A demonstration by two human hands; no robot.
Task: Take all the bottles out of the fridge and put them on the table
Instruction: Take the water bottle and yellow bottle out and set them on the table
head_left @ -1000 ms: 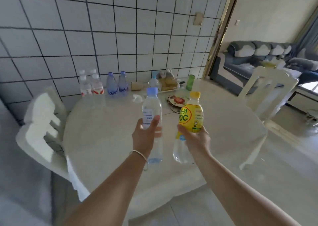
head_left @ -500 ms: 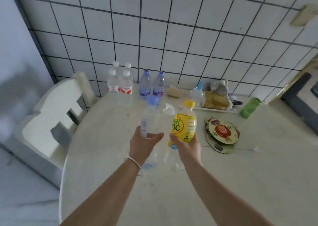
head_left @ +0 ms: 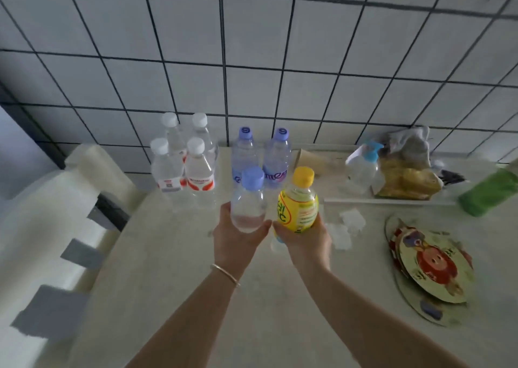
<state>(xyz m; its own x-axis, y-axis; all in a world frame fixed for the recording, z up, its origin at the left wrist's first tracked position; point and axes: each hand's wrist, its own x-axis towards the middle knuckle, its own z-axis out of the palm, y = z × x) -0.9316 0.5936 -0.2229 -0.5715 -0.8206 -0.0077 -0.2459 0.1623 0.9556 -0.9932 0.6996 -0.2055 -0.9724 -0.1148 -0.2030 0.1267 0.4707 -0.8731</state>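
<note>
**Both hands holding bottles over the table**

Left hand [head_left: 238, 237] is gripping a clear bottle with a blue cap [head_left: 249, 199], fingers curled round its lower body, while the right hand [head_left: 304, 238] is grasping a yellow-labelled bottle with a yellow cap [head_left: 298, 203] in the same way. Both bottles are leaning away from the person, almost touching each other, and are hanging above the pale table [head_left: 196, 297] (whether either base is touching the surface cannot be told, since the hands are hiding them). Just beyond them, against the tiled wall [head_left: 252, 59], two purple-capped bottles [head_left: 262, 154] are standing upright side by side, and to their left four white-capped bottles [head_left: 182, 157] are standing in a tight cluster. A bracelet [head_left: 225, 273] is sitting on the left wrist. Right of the hands, a round plate with a cartoon print [head_left: 433, 266] is lying flat, and a green cylinder [head_left: 489, 192] is lying near the far edge.
</note>
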